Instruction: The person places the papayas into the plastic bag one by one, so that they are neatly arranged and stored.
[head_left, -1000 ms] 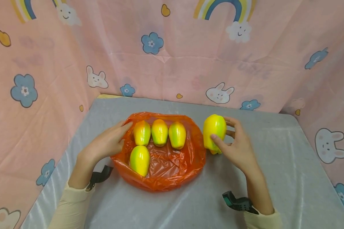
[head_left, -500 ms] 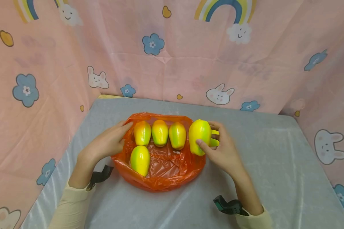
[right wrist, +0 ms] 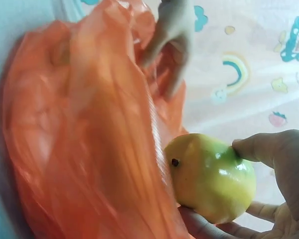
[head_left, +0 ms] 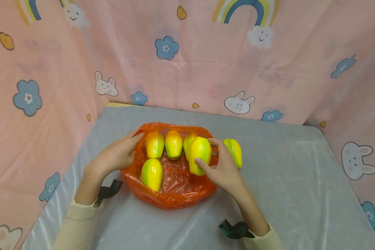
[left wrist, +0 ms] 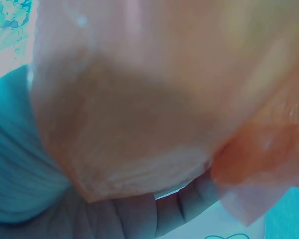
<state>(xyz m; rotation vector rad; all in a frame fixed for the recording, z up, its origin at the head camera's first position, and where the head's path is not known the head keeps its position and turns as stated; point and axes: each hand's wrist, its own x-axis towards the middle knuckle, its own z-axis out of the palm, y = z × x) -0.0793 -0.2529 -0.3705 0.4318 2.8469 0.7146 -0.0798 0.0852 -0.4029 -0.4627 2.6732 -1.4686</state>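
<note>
A red-orange plastic bag (head_left: 172,201) lies with its mouth wide and several yellow-green papayas inside, such as the front-left papaya (head_left: 152,174). My left hand (head_left: 117,152) holds the bag's left rim; in the left wrist view, blurred film covers much of that hand. My right hand (head_left: 223,170) grips another papaya (head_left: 200,154) above the bag's right side, partly hiding a papaya (head_left: 189,144) behind it. In the right wrist view, the thumb and fingers clasp the gripped papaya (right wrist: 214,174) next to the bag's edge. Beyond my right hand lies a ridged yellow fruit (head_left: 235,152), partly hidden.
The bag rests on a table with a grey cloth (head_left: 300,180). A pink patterned curtain (head_left: 200,76) encloses the back and both sides. A dark wrist device (head_left: 235,229) hangs below the right forearm, and another dark wrist device (head_left: 109,192) sits on the left.
My right hand has carried the papaya leftward from beside the bag to over its inside. The ridged fruit behind it has come into clearer sight. My left hand has stayed put.
</note>
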